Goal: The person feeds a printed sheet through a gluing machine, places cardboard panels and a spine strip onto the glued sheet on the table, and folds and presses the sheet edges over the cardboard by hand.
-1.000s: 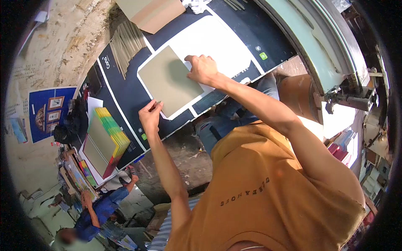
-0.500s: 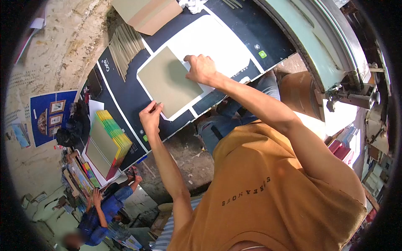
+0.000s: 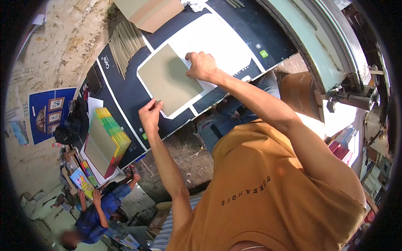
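Note:
A grey-brown cardboard sheet (image 3: 165, 79) lies on a larger white sheet of paper (image 3: 222, 39) with cut corners, leaving a narrow white border on its near and left sides. My left hand (image 3: 150, 115) is at the cardboard's near-left corner, thumb and forefinger pinched on its edge. Across from it, my right hand (image 3: 202, 66) straddles the cardboard's right edge with bent fingers, thumb on the board. Its palm side is hidden, and it casts a shadow over the cardboard.
Around the paper is a dark tabletop (image 3: 125, 94) with white lines. Cardboard strips (image 3: 123, 46) and a carton (image 3: 148, 12) sit at the back. A colourful stack (image 3: 109, 140) stands left; a pale green machine (image 3: 307, 37) borders the right. Another person (image 3: 94, 217) works at lower left.
Both my hands hold nearly the same places on the cardboard. At lower left, the other person's hands now have a brightly coloured booklet in front of them.

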The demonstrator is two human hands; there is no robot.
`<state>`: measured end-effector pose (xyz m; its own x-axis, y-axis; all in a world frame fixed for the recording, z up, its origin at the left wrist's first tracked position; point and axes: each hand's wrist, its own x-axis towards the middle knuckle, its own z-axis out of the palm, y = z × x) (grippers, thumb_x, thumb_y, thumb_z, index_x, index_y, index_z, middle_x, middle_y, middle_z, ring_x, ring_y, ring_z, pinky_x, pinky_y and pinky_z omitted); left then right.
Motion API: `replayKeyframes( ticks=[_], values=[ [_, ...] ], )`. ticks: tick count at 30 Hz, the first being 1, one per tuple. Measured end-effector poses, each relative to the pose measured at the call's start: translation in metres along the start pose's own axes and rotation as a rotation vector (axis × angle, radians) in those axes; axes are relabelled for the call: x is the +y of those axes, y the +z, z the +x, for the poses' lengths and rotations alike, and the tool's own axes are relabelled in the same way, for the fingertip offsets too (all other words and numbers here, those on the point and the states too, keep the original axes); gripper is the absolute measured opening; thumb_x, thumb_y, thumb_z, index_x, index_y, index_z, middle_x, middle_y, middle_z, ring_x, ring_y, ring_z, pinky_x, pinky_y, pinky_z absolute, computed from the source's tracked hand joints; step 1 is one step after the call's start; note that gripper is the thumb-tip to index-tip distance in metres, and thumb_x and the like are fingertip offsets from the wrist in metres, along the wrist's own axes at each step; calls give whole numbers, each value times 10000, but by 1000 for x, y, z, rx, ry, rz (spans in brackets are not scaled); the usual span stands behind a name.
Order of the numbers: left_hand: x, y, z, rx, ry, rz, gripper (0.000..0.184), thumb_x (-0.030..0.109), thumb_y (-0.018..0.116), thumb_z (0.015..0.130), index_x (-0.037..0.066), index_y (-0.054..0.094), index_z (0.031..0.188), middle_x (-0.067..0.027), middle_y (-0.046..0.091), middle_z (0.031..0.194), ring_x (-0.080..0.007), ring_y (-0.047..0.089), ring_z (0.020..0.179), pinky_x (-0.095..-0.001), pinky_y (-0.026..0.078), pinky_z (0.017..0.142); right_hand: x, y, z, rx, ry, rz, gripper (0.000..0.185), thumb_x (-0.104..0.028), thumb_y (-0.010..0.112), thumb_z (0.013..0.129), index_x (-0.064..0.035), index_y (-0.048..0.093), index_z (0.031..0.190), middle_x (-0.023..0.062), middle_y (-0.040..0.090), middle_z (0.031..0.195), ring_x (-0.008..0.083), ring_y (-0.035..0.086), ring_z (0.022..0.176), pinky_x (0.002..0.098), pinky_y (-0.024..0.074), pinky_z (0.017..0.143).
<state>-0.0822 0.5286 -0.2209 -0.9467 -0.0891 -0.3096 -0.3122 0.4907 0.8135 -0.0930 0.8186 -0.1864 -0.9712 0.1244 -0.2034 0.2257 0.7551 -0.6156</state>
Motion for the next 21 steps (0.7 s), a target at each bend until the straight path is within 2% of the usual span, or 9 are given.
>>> replayKeyframes(
  ticks=[5, 8, 11, 14, 16, 17, 18, 21],
  values=[
    [-4, -1, 2, -21, 5, -39, 560, 91, 850, 779, -133, 629, 1242, -113, 720, 999, -121, 639, 814, -245, 524, 738, 2, 4, 2, 2, -16, -30, 309, -185, 737, 736, -69, 690, 1019, 190, 730, 956, 341, 720, 964, 490, 508, 966],
    [-3, 2, 1, 11, -7, -66, 476, 66, 840, 764, -83, 689, 1189, -39, 717, 890, -94, 621, 768, -254, 507, 743, 2, 8, 3, 23, -16, -34, 305, -180, 735, 736, -63, 687, 1014, 190, 729, 951, 348, 720, 958, 498, 500, 974],
    [4, 1, -3, 24, 8, 3, 481, 83, 842, 765, -76, 689, 1192, -38, 723, 898, -87, 622, 779, -251, 507, 745, 1, 7, 2, 21, -25, -44, 312, -174, 732, 734, -57, 683, 1019, 187, 728, 939, 355, 720, 947, 502, 499, 972],
    [-6, 1, 2, 30, 30, -23, 472, 100, 856, 738, -63, 714, 1157, -83, 742, 894, -100, 650, 775, -266, 516, 745, 3, 5, 2, -3, -26, -33, 352, -174, 754, 726, -62, 683, 1052, 178, 732, 924, 355, 721, 919, 475, 528, 916],
    [13, 1, -8, 60, 63, 143, 475, 121, 865, 717, -54, 723, 1135, -113, 732, 877, -165, 672, 816, -314, 527, 777, 7, 13, 9, -9, -30, -34, 437, -174, 799, 710, -72, 690, 1120, 155, 744, 903, 344, 725, 873, 433, 560, 837],
    [24, 2, -14, 75, 77, 227, 477, 131, 870, 706, -50, 728, 1124, -128, 727, 869, -197, 683, 836, -337, 533, 793, 8, 16, 9, 11, -69, -34, 444, -177, 805, 714, -68, 677, 1126, 151, 737, 896, 344, 717, 879, 435, 554, 839],
    [28, 4, -20, 253, 274, 632, 541, 181, 860, 713, -15, 675, 1182, -179, 671, 981, -320, 654, 973, -423, 514, 874, 7, 14, 5, 34, -106, -37, 453, -179, 811, 718, -65, 665, 1132, 147, 730, 889, 344, 709, 885, 436, 547, 842],
    [72, 24, -32, 406, 443, 471, 570, 207, 818, 792, 11, 609, 1284, -194, 622, 1139, -373, 588, 1086, -471, 471, 960, 14, -3, -2, 130, -197, 9, 489, -190, 823, 734, -60, 629, 1164, 141, 710, 903, 337, 676, 931, 437, 530, 861]
  ],
)
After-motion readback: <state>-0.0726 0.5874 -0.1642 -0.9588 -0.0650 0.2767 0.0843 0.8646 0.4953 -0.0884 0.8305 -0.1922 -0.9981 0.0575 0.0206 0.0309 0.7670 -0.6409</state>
